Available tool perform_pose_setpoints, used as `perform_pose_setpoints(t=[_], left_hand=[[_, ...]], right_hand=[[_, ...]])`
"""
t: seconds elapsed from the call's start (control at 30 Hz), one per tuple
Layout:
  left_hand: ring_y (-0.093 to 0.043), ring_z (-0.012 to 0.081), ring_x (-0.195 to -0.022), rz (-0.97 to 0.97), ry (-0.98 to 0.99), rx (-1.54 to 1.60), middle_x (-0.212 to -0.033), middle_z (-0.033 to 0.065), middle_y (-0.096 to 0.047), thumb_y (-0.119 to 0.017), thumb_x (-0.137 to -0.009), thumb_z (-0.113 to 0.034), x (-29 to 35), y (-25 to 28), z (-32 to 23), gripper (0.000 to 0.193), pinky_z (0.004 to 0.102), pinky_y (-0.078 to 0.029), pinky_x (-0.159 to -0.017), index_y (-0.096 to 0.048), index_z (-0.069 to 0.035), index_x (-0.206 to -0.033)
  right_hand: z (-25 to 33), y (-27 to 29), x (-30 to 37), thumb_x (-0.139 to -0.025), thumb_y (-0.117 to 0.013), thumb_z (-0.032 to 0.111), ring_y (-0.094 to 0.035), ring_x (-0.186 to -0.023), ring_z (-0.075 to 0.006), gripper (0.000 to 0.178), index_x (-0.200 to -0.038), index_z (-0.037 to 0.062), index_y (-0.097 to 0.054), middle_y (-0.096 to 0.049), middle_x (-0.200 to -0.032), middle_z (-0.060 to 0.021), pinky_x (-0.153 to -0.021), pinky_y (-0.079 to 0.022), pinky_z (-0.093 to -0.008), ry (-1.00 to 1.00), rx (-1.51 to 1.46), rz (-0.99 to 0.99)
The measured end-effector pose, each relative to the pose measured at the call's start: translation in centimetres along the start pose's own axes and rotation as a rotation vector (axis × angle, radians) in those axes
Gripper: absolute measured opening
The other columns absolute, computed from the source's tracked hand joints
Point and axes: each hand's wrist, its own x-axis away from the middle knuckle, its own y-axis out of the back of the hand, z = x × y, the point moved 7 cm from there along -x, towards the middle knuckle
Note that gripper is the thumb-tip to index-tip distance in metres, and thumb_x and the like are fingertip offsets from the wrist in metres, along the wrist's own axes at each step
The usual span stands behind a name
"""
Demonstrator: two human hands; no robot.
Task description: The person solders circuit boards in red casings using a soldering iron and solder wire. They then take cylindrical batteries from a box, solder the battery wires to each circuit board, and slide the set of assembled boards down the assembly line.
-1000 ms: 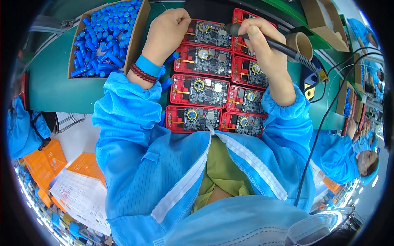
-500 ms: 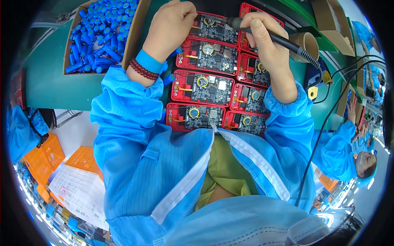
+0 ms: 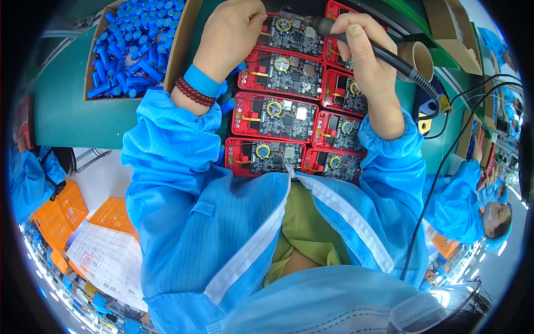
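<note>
Green worktop (image 3: 78, 122) under both hands. Right hand (image 3: 371, 64), gripping black pen-shaped soldering iron (image 3: 392, 59), nudged slightly rightward since half a second ago. Open red plastic circuit-board case (image 3: 303, 42) between hands unmoved, so same unit being worked. Left hand (image 3: 228, 36) pinched beside it; contents unclear.

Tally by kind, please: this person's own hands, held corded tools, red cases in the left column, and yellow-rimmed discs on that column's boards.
Own hands, left hand and right hand: 2
Corded tool: 1
Red cases, left column: 4
Yellow-rimmed discs, same column: 4
Total: 11
</note>
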Motion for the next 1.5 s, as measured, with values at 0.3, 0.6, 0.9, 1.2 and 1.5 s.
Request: perform_pose_setpoints(t=[0.3, 0.6, 0.9, 1.2, 1.5], left_hand=[[-0.054, 0.0353, -0.076, -0.060, 0.091, 0.131, -0.076, 0.0179, -0.055, -0.059, -0.079, -0.001, -0.8, 1.6, -2.2, 0.004, 0.0403, -0.044, -0.067, -0.060, 0.001, -0.082], [-0.053, 0.0349, -0.080, 0.060, 0.053, 0.011, -0.077, 0.0165, -0.055, -0.060, -0.080, -0.005, -1.2, 1.2, -2.0, 0.005, 0.0416, -0.044, -0.070, -0.062, 0.000, -0.081], [-0.054, 0.0356, -0.079, 0.084, 0.071, 0.026, -0.077, 0.0169, -0.055, -0.059, -0.080, -0.004, -1.4, 1.2, -2.3, 0.005, 0.0421, -0.044, -0.070, -0.062, -0.001, -0.080], [-0.053, 0.0360, -0.079, 0.057, 0.034, -0.023, -0.077, 0.0167, -0.056, -0.058, -0.078, -0.002, -1.1, 1.2, -2.2, 0.004, 0.0424, -0.044, -0.070, -0.061, -0.001, -0.078], [-0.053, 0.0360, -0.079, 0.057, 0.018, -0.016, -0.078, 0.0169, -0.056, -0.059, -0.079, -0.003, -1.1, 1.2, -2.3, 0.004, 0.0421, -0.044, -0.070, -0.061, -0.001, -0.080]], right_hand=[[-0.5, 0.2, -0.1, -0.098, -0.046, 0.024, -0.043, -0.056, -0.0037, 0.028, -0.096, 0.0006, -0.061, -0.049, -0.062, 0.0006, -0.050, -0.032, -0.0185, -0.024, 0.004, 0.027], [0.7, -0.2, -0.6, -0.096, -0.050, 0.021, -0.043, -0.052, -0.0049, 0.025, -0.087, -0.0005, -0.059, -0.049, -0.062, 0.0003, -0.047, -0.034, -0.0220, -0.148, -0.043, -0.007], [0.9, -0.7, -0.7, -0.096, -0.050, 0.023, -0.043, -0.054, -0.0060, 0.025, -0.089, 0.0002, -0.059, -0.048, -0.062, -0.0002, -0.048, -0.035, -0.0230, 0.613, -0.651, 0.035], [1.2, -1.0, -0.7, -0.096, -0.050, 0.023, -0.043, -0.055, -0.0061, 0.026, -0.089, -0.0004, -0.058, -0.048, -0.063, -0.0005, -0.050, -0.035, -0.0227, -0.136, -0.037, 0.082], [1.5, 0.5, 0.1, -0.095, -0.053, 0.017, -0.044, -0.059, -0.0056, 0.017, -0.093, 0.0003, -0.057, -0.051, -0.072, -0.0014, -0.052, -0.035, -0.0212, -0.080, -0.129, -0.004]])
